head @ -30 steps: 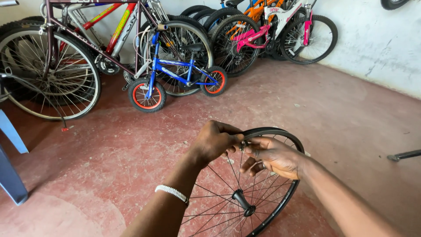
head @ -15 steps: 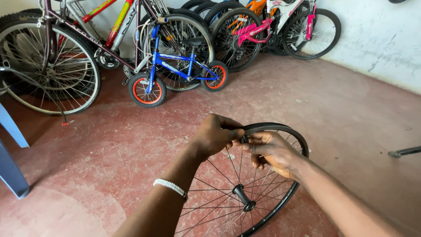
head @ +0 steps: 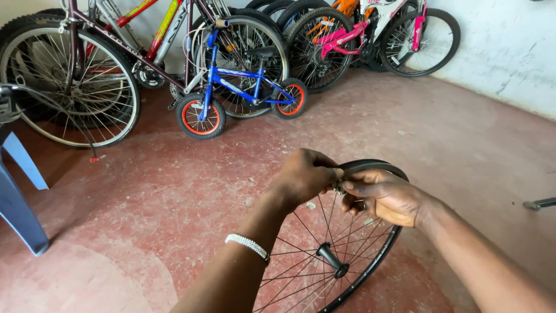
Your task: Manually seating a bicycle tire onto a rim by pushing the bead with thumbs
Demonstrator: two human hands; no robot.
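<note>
Both hands pinch the top rim of a spoked bicycle wheel (head: pixel 341 255): left hand (head: pixel 304 177) and right hand (head: pixel 385 197) closed, fingertips meeting. Beyond them, open red floor (head: pixel 359 116) reaches the parked bicycles (head: pixel 231 81).

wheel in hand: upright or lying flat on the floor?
Upright. The spoked wheel stands on edge, hub pointing sideways, both hands, left hand and right hand, gripping its top rim.

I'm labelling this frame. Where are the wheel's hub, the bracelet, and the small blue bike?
hub (head: pixel 332 258), head view, on the black axle barrel at the spoke centre.
bracelet (head: pixel 248 245), head view, on the white band across the left wrist.
small blue bike (head: pixel 237 78), head view, on its frame tube.
</note>
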